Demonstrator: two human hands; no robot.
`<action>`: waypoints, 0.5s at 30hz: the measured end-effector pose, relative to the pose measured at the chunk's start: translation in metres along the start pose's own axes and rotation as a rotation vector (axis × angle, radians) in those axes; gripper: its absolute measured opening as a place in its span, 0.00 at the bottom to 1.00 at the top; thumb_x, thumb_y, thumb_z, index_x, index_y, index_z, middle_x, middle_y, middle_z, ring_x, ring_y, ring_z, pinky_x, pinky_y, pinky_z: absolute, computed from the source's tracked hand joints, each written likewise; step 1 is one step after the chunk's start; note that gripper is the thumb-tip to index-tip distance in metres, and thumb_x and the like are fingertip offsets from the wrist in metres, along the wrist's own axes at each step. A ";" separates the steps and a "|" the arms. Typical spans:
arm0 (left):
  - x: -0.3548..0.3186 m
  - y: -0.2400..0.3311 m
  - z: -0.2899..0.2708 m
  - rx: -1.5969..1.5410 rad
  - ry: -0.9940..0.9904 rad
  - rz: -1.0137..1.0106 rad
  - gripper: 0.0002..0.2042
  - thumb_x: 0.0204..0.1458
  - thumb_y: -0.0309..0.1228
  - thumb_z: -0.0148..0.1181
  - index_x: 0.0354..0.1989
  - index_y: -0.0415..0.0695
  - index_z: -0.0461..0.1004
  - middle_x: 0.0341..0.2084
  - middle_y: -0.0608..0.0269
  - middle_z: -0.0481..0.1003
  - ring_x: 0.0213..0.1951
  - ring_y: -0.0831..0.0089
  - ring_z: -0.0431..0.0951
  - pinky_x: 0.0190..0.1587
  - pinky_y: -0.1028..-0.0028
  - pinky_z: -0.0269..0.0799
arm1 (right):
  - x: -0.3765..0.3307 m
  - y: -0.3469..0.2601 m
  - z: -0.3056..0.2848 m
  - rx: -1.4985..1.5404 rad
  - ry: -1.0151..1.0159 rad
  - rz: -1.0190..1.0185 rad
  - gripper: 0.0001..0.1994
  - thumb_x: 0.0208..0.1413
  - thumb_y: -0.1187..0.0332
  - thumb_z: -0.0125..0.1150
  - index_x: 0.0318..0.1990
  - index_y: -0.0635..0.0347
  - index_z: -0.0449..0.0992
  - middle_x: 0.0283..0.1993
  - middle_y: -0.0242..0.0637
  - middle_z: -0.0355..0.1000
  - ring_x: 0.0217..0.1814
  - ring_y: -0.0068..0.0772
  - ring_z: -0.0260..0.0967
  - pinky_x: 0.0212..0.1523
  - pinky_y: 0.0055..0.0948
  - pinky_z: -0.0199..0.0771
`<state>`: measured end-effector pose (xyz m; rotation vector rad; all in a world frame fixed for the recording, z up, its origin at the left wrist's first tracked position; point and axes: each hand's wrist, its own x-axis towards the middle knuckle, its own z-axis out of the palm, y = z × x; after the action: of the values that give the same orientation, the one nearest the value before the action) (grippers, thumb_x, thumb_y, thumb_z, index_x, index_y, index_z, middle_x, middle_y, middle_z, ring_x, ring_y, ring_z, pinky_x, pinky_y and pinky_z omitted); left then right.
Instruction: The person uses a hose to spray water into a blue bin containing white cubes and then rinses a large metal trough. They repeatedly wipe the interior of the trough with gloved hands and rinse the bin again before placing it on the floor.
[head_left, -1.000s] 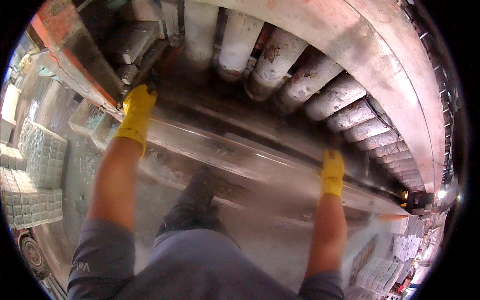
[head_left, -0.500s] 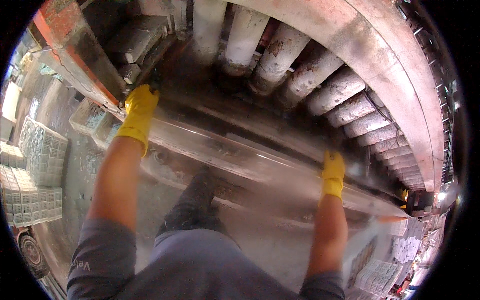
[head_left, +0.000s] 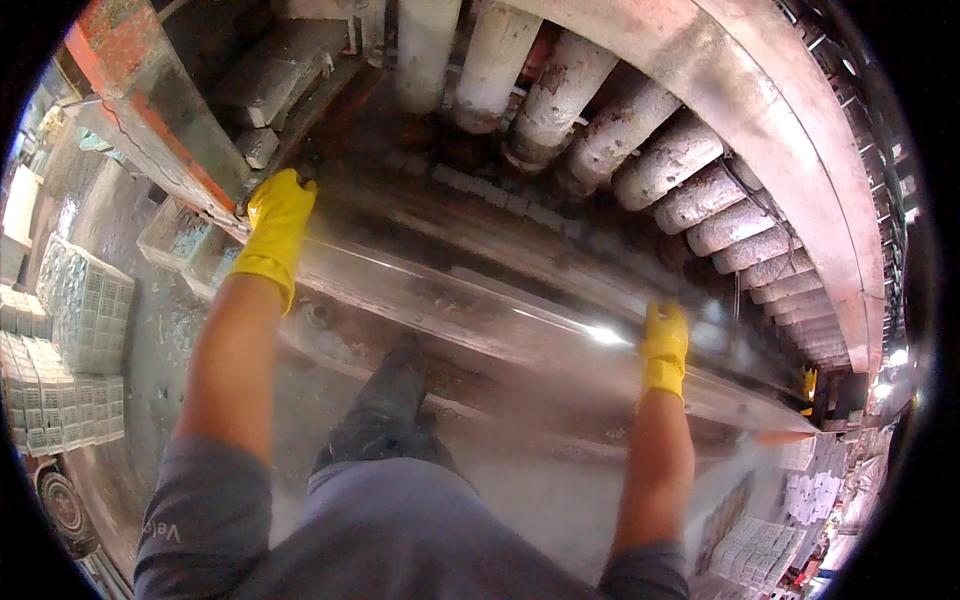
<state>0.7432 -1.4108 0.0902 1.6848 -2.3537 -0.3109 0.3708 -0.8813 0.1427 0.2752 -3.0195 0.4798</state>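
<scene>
A yellow rubber glove covers my left hand, which is closed at the left end of a long wet metal ledge, beside the orange-edged post. My right hand, also in a yellow glove, is closed farther right along the same ledge. What the curled fingers of either hand grip cannot be made out. Behind the ledge runs a dark trough, where a row of pale blocks shows dimly. Thick grey cylinders stand in a row above it, under a broad pinkish beam.
White plastic crates are stacked on the floor at left, by a wheel. More pale stacks stand at lower right. A small yellow shape shows at the ledge's far right end. Mist blurs the ledge's middle.
Both hands stay nearly where they were. The cylinders look raised a little, the pale row in the trough has come into sight, and a bright glint has appeared left of my right hand.
</scene>
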 end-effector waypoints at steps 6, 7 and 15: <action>-0.008 0.012 -0.006 0.037 -0.015 -0.014 0.21 0.54 0.51 0.64 0.48 0.50 0.81 0.47 0.52 0.82 0.51 0.50 0.81 0.53 0.54 0.75 | 0.003 0.010 -0.001 -0.018 -0.032 0.027 0.25 0.60 0.47 0.64 0.52 0.58 0.80 0.46 0.47 0.81 0.44 0.49 0.81 0.44 0.43 0.81; -0.009 0.016 -0.007 0.038 -0.014 -0.012 0.21 0.54 0.51 0.64 0.48 0.50 0.81 0.47 0.52 0.82 0.51 0.50 0.81 0.52 0.54 0.75 | 0.010 0.025 0.005 -0.049 -0.011 -0.002 0.25 0.60 0.46 0.64 0.53 0.58 0.80 0.46 0.48 0.81 0.46 0.49 0.80 0.47 0.43 0.79; -0.014 0.024 -0.005 0.026 0.005 0.022 0.22 0.52 0.50 0.64 0.48 0.47 0.81 0.47 0.49 0.82 0.51 0.48 0.81 0.53 0.52 0.75 | 0.008 0.038 0.005 -0.021 0.000 0.073 0.25 0.59 0.46 0.64 0.53 0.57 0.80 0.44 0.49 0.82 0.47 0.49 0.80 0.50 0.42 0.77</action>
<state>0.7279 -1.3905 0.1016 1.6685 -2.3805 -0.2727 0.3552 -0.8493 0.1272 0.1644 -3.0418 0.4525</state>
